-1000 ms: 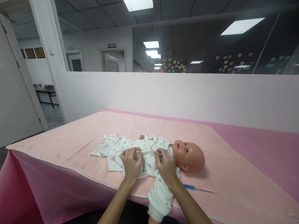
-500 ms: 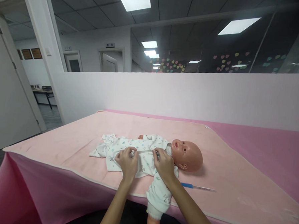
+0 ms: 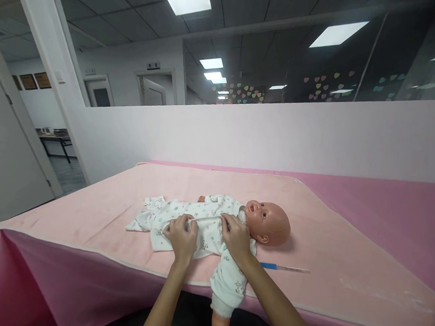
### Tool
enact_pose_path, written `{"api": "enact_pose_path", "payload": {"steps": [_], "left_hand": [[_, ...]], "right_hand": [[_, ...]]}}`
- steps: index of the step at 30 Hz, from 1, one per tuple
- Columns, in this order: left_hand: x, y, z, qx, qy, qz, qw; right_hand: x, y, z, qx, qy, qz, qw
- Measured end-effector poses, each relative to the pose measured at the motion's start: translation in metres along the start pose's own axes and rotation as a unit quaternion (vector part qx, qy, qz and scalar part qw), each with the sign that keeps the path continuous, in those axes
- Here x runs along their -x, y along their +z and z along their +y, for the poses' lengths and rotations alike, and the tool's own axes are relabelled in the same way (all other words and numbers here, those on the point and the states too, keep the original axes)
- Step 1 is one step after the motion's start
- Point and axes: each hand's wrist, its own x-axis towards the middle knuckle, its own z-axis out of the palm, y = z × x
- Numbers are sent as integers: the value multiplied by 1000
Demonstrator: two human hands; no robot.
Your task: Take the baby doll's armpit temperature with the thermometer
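Note:
A baby doll [image 3: 269, 223] lies on its back on a pale pink blanket [image 3: 101, 215], head to the right, dressed in a white printed romper [image 3: 203, 225]. My left hand [image 3: 180, 236] and my right hand [image 3: 235, 236] rest on the doll's chest, each pinching one end of a thin white tie of the romper [image 3: 204, 219], stretched taut between them. One sleeved doll arm [image 3: 227, 285] hangs over the table's near edge.
A thin thermometer with a blue end [image 3: 283, 268] lies on the blanket right of my right forearm. A darker pink cloth [image 3: 383, 205] covers the table to the right. A white partition wall [image 3: 277, 137] stands behind; an open doorway [image 3: 54, 144] is at left.
The hands hold the same pinch on the tie; only the camera view has shifted slightly, moving the doll and hands a little left and up in the picture.

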Motion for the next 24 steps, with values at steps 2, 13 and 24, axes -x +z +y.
{"api": "enact_pose_path", "payload": {"steps": [2,13,24], "left_hand": [[1,0,1,-13,8,-4,1000],[-3,6,-3,-31,-25,-16,999],[-52,-10,11,-68,114,-47,990]], "right_hand": [[0,-1,-1,1,4,-3,1000],[-2,1,5,-7,27,-17,999],[-18,-48,-5,-19,-32,-23,999]]}}
